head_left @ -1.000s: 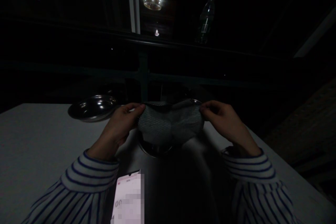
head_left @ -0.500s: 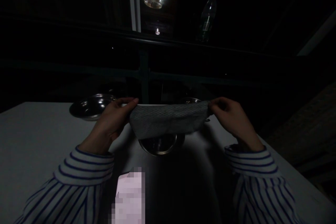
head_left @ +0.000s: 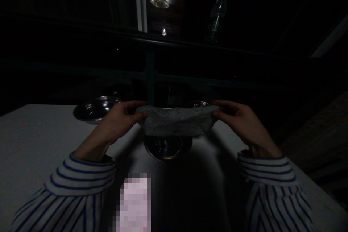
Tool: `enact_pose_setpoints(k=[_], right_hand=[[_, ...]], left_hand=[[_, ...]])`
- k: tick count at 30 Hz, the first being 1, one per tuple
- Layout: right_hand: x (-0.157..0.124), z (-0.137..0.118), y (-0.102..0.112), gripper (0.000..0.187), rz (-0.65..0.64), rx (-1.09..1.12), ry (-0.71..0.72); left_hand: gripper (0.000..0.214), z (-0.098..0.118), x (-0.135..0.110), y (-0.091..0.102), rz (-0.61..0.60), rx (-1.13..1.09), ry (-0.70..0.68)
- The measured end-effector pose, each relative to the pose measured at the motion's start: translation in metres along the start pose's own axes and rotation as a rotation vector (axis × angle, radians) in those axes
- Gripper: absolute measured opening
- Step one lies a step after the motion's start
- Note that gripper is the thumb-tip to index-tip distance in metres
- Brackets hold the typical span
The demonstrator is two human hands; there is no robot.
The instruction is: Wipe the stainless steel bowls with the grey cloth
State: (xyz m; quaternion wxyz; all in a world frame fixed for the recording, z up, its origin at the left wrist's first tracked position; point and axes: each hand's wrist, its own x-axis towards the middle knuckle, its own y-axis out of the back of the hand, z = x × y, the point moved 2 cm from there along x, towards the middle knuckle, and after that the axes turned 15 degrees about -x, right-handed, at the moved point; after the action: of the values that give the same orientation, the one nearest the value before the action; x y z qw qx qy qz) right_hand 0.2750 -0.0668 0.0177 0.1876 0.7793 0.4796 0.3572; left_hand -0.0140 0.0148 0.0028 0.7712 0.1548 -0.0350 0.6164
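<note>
A grey cloth [head_left: 178,121] with a fine mesh pattern is stretched between my two hands, above the table. My left hand [head_left: 121,119] pinches its left end between thumb and fingers. At the other end, my right hand [head_left: 236,117] grips the cloth's upper corner the same way. Just below the cloth's lower edge a shiny metal bowl [head_left: 163,148] shows, its far part hidden by the cloth. Behind my left hand stands a wider metal bowl [head_left: 94,110]. The rim of another metal vessel [head_left: 199,104] peeks out behind the cloth near my right hand.
The white table [head_left: 35,145] holds all of these. A bright, pixelated rectangular thing [head_left: 136,203] lies at the near edge. Beyond the table, a clear plastic bottle [head_left: 217,16] with a white cap stands on a dark ledge. Most of the surroundings are very dark.
Both hands have shifted their grip on the cloth, with thumbs now over its front. The cloth's lower edge has risen a little and hangs shorter, showing more of the bowl beneath.
</note>
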Motion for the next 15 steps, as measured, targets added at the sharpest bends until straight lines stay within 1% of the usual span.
enact_pose_setpoints(k=[2, 5, 9, 11, 15], right_hand=[[0.0008, 0.0005, 0.0002, 0.026, 0.016, -0.037, 0.021], [0.0029, 0.0043, 0.0013, 0.021, 0.021, -0.089, 0.075], [0.0033, 0.0079, 0.0035, 0.017, 0.006, -0.111, 0.062], [0.0029, 0.0075, 0.0035, 0.014, 0.005, -0.071, 0.029], [0.0032, 0.0054, 0.0000, 0.014, 0.025, 0.018, -0.037]], left_hand=[[0.046, -0.0003, 0.0010, 0.0023, -0.012, 0.063, -0.027], [0.037, 0.0002, 0.0017, 0.0049, -0.030, 0.130, -0.031], [0.028, 0.0016, 0.0011, 0.0062, -0.053, 0.163, -0.031], [0.026, 0.0010, 0.0006, 0.0062, -0.056, 0.106, -0.022], [0.024, -0.0037, -0.0010, 0.0039, -0.092, -0.132, 0.062]])
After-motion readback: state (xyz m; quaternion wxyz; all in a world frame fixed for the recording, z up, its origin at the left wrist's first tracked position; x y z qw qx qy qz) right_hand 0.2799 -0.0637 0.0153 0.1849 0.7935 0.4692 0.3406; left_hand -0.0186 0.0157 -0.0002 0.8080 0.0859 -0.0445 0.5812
